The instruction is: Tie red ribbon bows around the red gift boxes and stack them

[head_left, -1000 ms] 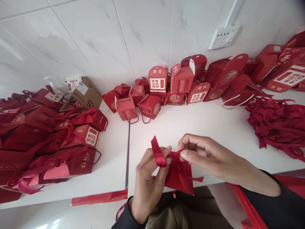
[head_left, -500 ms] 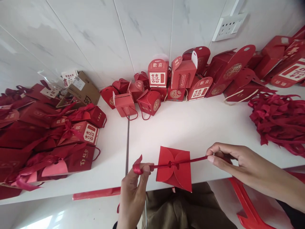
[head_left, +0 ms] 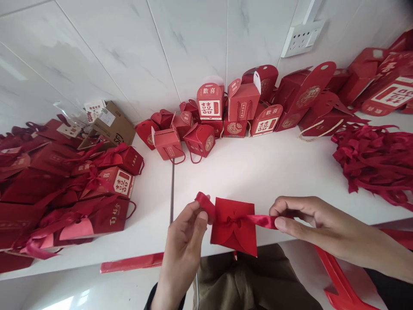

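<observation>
One red box [head_left: 248,243] lay flaps up at the near edge of the desk [head_left: 206,176], just right of the seam [head_left: 172,189]. One ribbon [head_left: 263,221] crossed its top. The left hand [head_left: 185,245] had thumb and forefinger closed on the ribbon's left end; the right hand [head_left: 306,217] pinched the right tail, fingers nearly together. Whether a knot was already set could not be told.

The step was judged to be drawing the ribbon snug. Sound practice called for an even, level pull on both ends, the band kept flat and untwisted, and the middle centred without creasing the flaps.

Count: two hands, one box being worked, one ribbon held, one ribbon pile [head_left: 377,165] towards the desk's right end, one carton [head_left: 114,125] by the far edge. Two small corded boxes [head_left: 169,144] fronted the far-edge group. The left-hand boxes [head_left: 112,217] overlapped too much for counting.
</observation>
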A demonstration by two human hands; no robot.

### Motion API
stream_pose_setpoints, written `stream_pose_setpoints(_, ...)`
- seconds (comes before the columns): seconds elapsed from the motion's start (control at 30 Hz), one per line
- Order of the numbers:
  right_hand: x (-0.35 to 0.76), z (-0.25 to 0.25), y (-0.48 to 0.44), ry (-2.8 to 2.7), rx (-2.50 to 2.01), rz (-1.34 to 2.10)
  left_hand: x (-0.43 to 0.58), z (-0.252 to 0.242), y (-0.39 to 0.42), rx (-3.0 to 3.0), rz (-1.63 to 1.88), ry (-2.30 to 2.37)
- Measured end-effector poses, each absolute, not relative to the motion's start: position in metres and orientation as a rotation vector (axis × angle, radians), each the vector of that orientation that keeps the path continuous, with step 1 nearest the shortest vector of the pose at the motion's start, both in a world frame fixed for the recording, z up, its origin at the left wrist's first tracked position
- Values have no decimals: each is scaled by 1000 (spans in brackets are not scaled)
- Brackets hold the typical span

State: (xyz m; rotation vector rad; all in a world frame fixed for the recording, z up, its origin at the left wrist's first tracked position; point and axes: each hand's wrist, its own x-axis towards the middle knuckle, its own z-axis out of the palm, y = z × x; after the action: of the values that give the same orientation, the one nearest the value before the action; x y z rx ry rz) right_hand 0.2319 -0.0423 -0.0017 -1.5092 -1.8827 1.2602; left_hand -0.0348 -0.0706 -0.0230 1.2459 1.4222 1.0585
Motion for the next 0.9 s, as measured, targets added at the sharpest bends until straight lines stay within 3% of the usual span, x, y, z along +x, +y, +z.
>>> stream_pose_setpoints(0.1, 230, 2, -37, -1865, -1377, 1450, -31, -25, -67, 1338, 1054, 1384)
stream_pose_setpoints(0.17, 229, 1, -34, -1881, -1358, 1400, -31, -30, -68, 1334, 1055, 1378)
stream_pose_setpoints(0.47, 216, -24, -30, -1849, -1391, 646, -21, -35, -72, 1080, 1186, 1677)
stream_pose_setpoints(0.63, 216, -27, -31, -1880, -1431, 785, -16, -28, -74, 1103, 1140, 1667)
stream_pose_setpoints(0.9, 223, -13, -38, -1792, -1464, 1291, -26, -42, -75, 1130, 1220, 1580)
